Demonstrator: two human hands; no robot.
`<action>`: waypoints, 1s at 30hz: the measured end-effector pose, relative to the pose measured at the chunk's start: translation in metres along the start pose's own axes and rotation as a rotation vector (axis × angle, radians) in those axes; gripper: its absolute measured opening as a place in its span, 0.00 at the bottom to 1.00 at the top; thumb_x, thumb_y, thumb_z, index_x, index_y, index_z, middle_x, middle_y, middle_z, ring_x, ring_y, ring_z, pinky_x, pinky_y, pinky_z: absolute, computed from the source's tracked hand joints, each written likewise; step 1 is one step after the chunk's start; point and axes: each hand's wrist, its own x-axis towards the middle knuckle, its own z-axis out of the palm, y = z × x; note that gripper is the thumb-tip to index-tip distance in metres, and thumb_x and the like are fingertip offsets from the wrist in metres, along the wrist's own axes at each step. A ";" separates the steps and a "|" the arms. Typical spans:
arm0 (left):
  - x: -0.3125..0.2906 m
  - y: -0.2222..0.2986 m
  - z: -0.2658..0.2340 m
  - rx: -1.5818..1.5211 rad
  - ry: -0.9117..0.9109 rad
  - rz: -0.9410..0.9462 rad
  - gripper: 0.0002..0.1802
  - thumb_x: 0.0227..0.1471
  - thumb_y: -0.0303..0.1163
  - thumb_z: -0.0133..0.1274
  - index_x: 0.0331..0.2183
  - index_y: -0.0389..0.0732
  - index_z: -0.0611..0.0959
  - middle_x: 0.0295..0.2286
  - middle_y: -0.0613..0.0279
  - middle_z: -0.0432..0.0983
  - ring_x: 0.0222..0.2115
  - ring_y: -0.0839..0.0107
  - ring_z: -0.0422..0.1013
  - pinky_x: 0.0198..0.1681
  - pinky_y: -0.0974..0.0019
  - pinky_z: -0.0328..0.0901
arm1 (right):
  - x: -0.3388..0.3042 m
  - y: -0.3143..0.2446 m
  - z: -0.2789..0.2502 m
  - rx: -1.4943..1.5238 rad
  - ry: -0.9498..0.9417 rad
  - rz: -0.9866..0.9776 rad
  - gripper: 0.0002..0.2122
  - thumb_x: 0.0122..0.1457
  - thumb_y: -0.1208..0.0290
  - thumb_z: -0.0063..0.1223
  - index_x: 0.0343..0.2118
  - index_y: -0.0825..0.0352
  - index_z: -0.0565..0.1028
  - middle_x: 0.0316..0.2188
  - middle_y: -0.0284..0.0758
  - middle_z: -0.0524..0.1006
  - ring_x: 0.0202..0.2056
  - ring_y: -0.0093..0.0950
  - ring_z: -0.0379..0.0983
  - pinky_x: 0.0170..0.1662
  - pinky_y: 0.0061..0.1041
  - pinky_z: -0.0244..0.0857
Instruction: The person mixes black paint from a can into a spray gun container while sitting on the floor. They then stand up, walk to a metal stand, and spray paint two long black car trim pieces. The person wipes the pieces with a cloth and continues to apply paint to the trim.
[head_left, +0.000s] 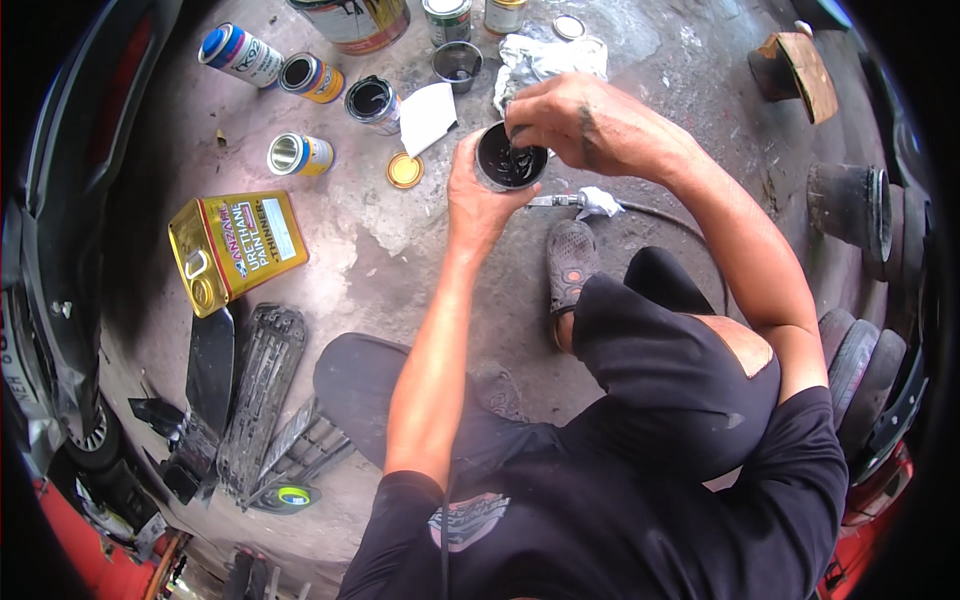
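My left hand [478, 205] is wrapped round a cup of black paint [505, 165], held up above the concrete floor. Over its rim my right hand [580, 122] is bent down, fingers pinched together at the paint. What those fingers hold, if anything, is hidden by the hand and the dark paint. Dark smears mark the right hand. Just beyond the cup lie a white sheet of paper [428, 118] and a crumpled white cloth [545, 68]. A clear cup with dark residue [458, 68] stands near the cloth.
An open tin of black paint [371, 102], smaller tins [300, 155] and a big paint can [355, 22] stand ahead. Left are a yellow rectangular metal can [240, 245] and black plastic parts [262, 375]. A hose-fitted tool [560, 200] lies by my shoe [573, 265]; a black bucket [845, 205] is right.
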 end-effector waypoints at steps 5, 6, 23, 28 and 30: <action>0.000 0.002 0.002 0.001 0.002 -0.069 0.46 0.31 0.24 0.78 0.55 0.40 0.76 0.47 0.61 0.77 0.49 0.67 0.74 0.55 0.63 0.70 | 0.004 0.004 0.008 0.023 0.125 -0.208 0.06 0.52 0.77 0.60 0.28 0.72 0.74 0.27 0.43 0.78 0.33 0.45 0.81 0.37 0.40 0.74; 0.000 0.002 0.001 0.025 -0.002 -0.082 0.46 0.31 0.24 0.78 0.55 0.40 0.76 0.47 0.61 0.77 0.49 0.67 0.74 0.55 0.63 0.70 | 0.001 0.000 0.009 0.078 0.054 -0.120 0.06 0.52 0.77 0.60 0.28 0.72 0.74 0.27 0.43 0.78 0.35 0.44 0.81 0.37 0.39 0.74; 0.003 -0.003 -0.006 0.024 -0.010 -0.010 0.47 0.34 0.24 0.78 0.58 0.36 0.73 0.50 0.60 0.77 0.51 0.70 0.74 0.58 0.64 0.68 | -0.020 -0.017 -0.076 0.040 0.196 -0.164 0.06 0.58 0.76 0.62 0.36 0.74 0.80 0.33 0.41 0.82 0.36 0.37 0.82 0.42 0.32 0.74; 0.003 -0.008 -0.006 0.037 -0.004 0.017 0.47 0.34 0.24 0.78 0.57 0.37 0.74 0.51 0.61 0.76 0.52 0.70 0.73 0.58 0.64 0.67 | -0.024 -0.009 -0.080 0.031 0.225 -0.130 0.07 0.60 0.73 0.62 0.37 0.73 0.81 0.33 0.40 0.82 0.34 0.33 0.81 0.40 0.29 0.75; 0.003 -0.005 -0.006 0.034 -0.005 0.002 0.47 0.34 0.24 0.78 0.57 0.37 0.74 0.50 0.61 0.76 0.52 0.70 0.73 0.59 0.64 0.67 | -0.024 -0.008 -0.082 0.048 0.220 -0.101 0.08 0.61 0.72 0.62 0.38 0.72 0.81 0.32 0.39 0.82 0.33 0.31 0.81 0.39 0.28 0.75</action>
